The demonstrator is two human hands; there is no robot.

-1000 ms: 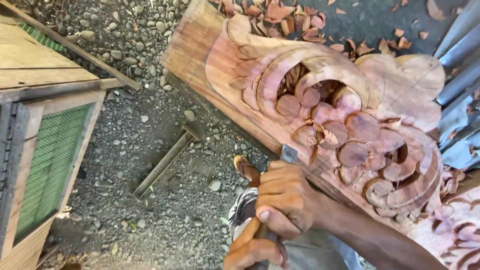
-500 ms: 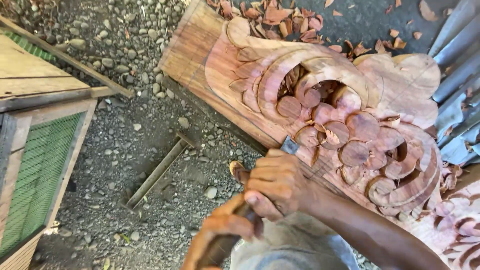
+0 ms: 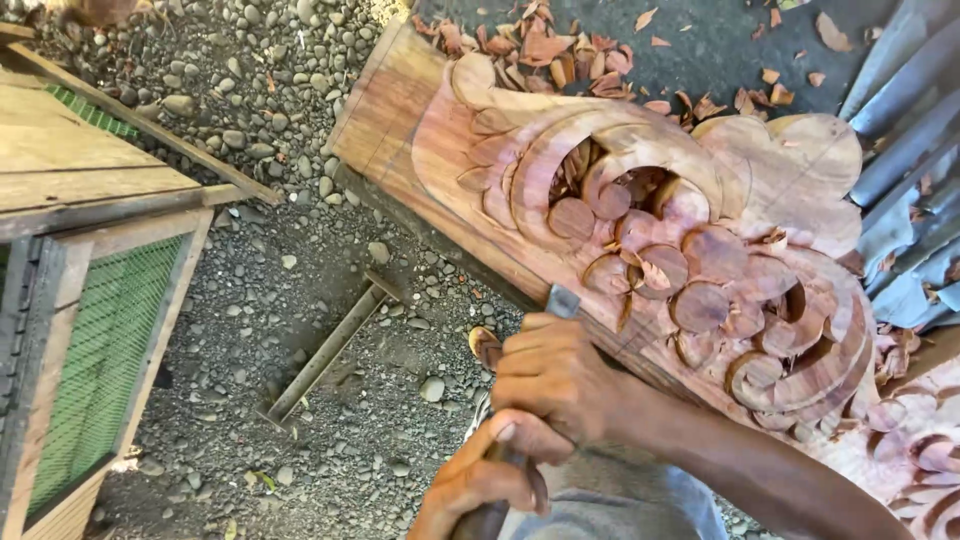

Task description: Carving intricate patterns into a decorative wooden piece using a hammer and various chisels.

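Gripping a grey metal chisel point(image 3: 562, 300), the right hand point(image 3: 555, 375) is seen closed in a full fist, the blade tip set just beyond its knuckles against the reddish-brown carved wooden panel point(image 3: 690, 250). Directly below it, the left hand point(image 3: 480, 475) is wrapped shut around a dark wooden handle point(image 3: 487, 520). Grey gravel ground point(image 3: 300, 300) is noted to the left of both hands.

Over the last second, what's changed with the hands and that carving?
The lower hand rose from the bottom edge, closing in beneath the upper hand, which holds the chisel. Both grips were kept, and the chisel stayed on the carved wooden panel. The metal tool on the gravel did not move.
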